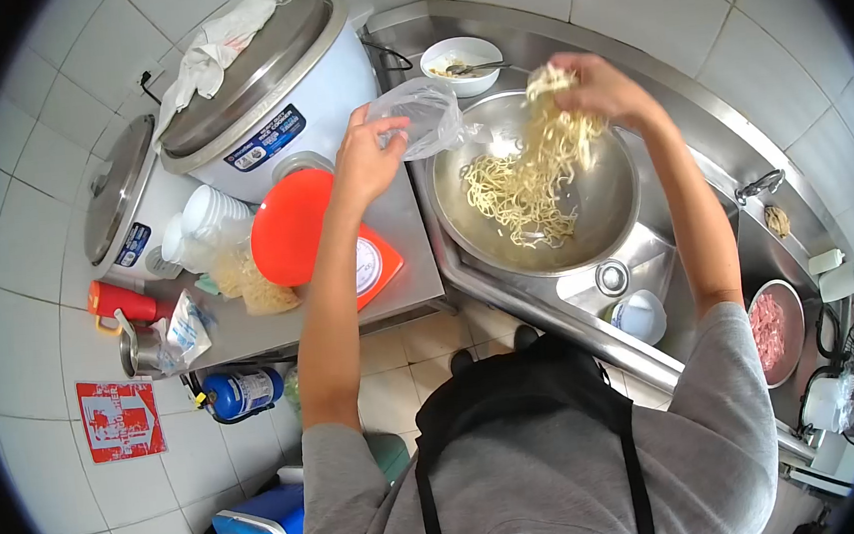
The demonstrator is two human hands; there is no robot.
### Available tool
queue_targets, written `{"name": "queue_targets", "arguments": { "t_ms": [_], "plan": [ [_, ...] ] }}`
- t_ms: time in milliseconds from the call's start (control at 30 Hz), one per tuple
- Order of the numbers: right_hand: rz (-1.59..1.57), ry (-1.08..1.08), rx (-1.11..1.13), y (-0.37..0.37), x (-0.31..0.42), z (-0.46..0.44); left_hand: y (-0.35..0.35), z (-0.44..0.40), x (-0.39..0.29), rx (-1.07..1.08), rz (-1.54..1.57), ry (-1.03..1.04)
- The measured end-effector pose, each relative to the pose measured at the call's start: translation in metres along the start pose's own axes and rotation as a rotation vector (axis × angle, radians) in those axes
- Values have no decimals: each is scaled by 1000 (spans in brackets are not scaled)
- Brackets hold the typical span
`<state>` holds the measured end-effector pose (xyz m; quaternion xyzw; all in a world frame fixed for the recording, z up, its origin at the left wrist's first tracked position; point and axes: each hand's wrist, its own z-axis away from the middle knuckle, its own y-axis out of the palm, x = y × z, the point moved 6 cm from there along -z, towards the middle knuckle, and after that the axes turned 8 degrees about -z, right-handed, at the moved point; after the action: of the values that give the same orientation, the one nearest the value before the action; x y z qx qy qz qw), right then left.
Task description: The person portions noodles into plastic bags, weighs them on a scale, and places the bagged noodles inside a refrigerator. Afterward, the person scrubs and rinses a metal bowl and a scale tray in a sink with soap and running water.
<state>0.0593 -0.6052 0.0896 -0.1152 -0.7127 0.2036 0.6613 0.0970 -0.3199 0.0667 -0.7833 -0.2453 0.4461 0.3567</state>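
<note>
My right hand grips a bunch of noodles above the large metal bowl, with strands hanging down. More noodles lie in the bowl, toward its left and middle. My left hand holds a clear plastic bag at the bowl's upper left, its fingers curled at the bag's edge. Behind the bowl sits a white bowl with a spoon and some food in it.
Two large rice cookers stand at left, with white cups, an orange-red scale and a bag of noodles before them. At right are a sink, a faucet and a bowl of raw meat.
</note>
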Motion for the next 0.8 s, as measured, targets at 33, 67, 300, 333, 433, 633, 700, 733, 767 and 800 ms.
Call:
{"name": "queue_targets", "arguments": {
  "t_ms": [33,67,300,333,433,633,700,733,767,800],
  "plan": [
    [-48,34,-63,-7,24,7,1,-3,0,-2,22,6],
    [-111,43,-89,-9,26,4,4,-4,-1,32,47,-10],
    [-111,162,-11,27,-51,-15,3,-1,4,39,-43,18],
    [-9,203,-11,33,-56,-11,1,2,6,32,-60,24],
    [310,230,223,60,-119,-28,-7,2,5,103,-10,-49],
    [942,318,440,132,-182,-19,9,7,10,49,-18,-1],
    [947,315,605,154,-191,-9,16,7,12,65,-26,10],
    [940,273,557,156,-190,-6,18,7,11,77,-31,19],
    [858,290,511,151,-190,-11,19,6,12,85,-38,2],
    [783,307,467,140,-188,-17,18,6,9,89,-39,-16]
  ]
}}
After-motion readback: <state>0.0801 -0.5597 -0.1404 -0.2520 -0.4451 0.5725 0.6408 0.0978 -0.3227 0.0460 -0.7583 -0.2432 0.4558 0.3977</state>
